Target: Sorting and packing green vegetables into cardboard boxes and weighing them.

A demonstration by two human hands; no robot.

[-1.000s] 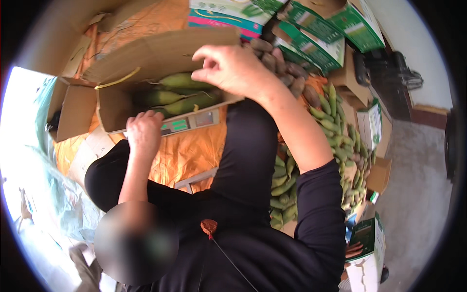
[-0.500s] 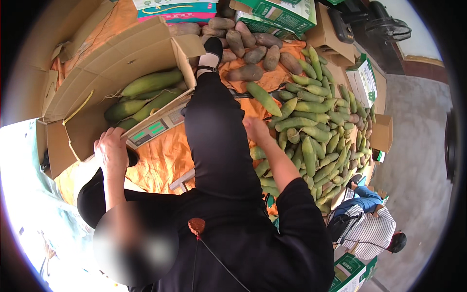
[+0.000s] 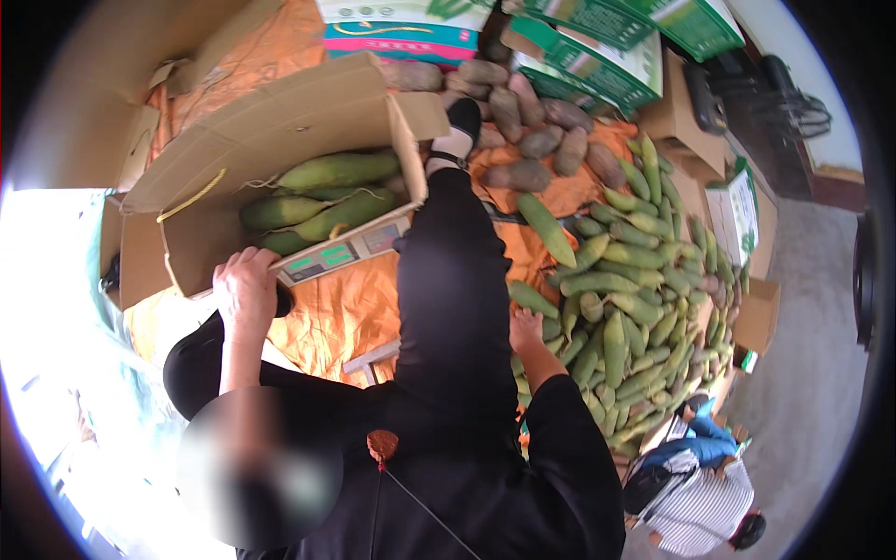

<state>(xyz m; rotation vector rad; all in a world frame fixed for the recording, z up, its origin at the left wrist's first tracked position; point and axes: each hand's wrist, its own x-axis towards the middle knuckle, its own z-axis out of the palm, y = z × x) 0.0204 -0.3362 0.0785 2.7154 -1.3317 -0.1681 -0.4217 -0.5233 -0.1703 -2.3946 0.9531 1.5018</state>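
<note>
At the left, an open cardboard box (image 3: 271, 103) lies on its side with several long green radishes (image 3: 341, 170) in it. My left hand (image 3: 247, 285) is closed on the box's near lower edge, its fingers bent over the cardboard. Beside that hand, a digital scale (image 3: 322, 261) with lit green displays shows along the box's edge. To the right of my leg, my right hand (image 3: 526, 329) reaches into a big heap of green radishes (image 3: 635, 280). Its fingers are bent at the end of one green radish (image 3: 534, 299), and the fingertips are partly hidden.
Reddish-brown root vegetables (image 3: 518, 175) lie on the orange sheet (image 3: 327, 308) beyond my foot (image 3: 457, 140). Printed cartons (image 3: 597, 65) and a black fan (image 3: 789, 107) stand at the back. Another person in a striped shirt (image 3: 700, 499) bends at the lower right.
My whole view has shifted, so the scene sits farther right and lower. My right hand has gone down to a green radish in the heap. My left hand stays at the box edge.
</note>
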